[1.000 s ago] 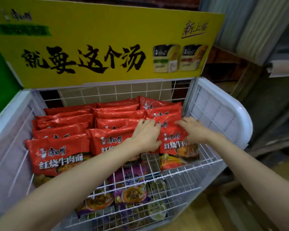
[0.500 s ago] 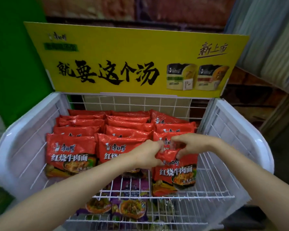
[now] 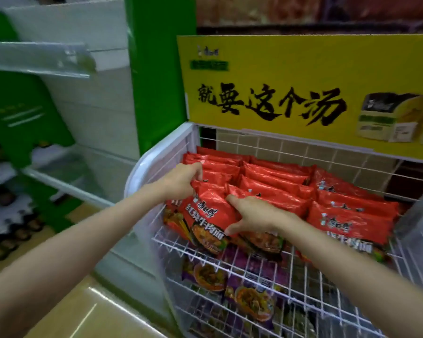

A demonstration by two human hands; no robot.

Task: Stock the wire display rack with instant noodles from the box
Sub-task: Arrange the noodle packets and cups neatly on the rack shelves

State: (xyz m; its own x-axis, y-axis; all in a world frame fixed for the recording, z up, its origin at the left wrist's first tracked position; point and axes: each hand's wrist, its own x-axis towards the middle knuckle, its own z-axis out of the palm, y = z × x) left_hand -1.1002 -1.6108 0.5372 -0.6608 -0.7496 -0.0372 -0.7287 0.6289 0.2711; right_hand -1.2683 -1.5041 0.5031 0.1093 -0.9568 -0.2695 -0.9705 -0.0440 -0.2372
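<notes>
Both hands are working at the front left corner of the top basket of the wire display rack point(image 3: 230, 247). The left hand point(image 3: 181, 181) is gripping the upper left edge of the front red noodle packet point(image 3: 205, 213), its fingers point(image 3: 193, 168) curling over the top of that packet and touching the packet behind it. The right hand point(image 3: 252, 215) is lying spread on the same packet's right side, thumb point(image 3: 232, 229) pressing against the printed face and forefinger reaching along the top seam; whether it is pinching or only pressing cannot be told. The packet is standing tilted, leaning back against the row behind it, its lower end resting on the wire floor near the front edge.

The packet is showing white script on a red wrapper and large characters reading 红烧牛肉面, above a picture of a bowl of noodles. The yellow sign point(image 3: 303, 93) at the rack's back edge is reading 就要这个汤 in black brush characters, with a small green label above, too blurred to read.

The red packets point(image 3: 279, 181) are sitting in three overlapping rows, glossy and crinkled. Purple packets point(image 3: 252, 301) are lying in the basket below. A green and white shelf unit point(image 3: 66, 98) is standing to the left.
</notes>
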